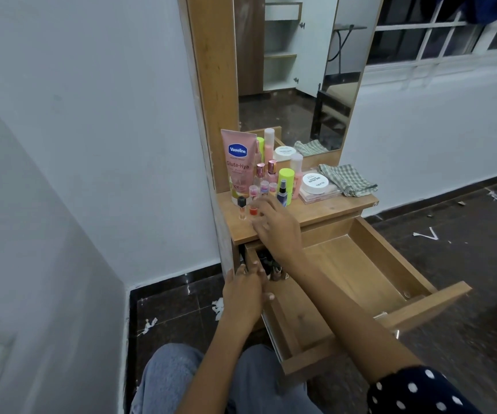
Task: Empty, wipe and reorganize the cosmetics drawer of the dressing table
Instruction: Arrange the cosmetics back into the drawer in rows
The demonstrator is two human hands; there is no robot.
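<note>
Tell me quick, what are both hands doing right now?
Left hand: open, resting on the drawer's left edge, holding nothing visible.
Right hand: fingers spread at the small red bottle; grip cannot be told.

A pink Vaseline tube (239, 162) is stood at the back left of the wooden dressing-table top (325, 211). Small bottles (266, 186) are clustered just right of the tube. Further right, a white jar (316, 183) and a checked cloth (347, 179) are laid.
</note>
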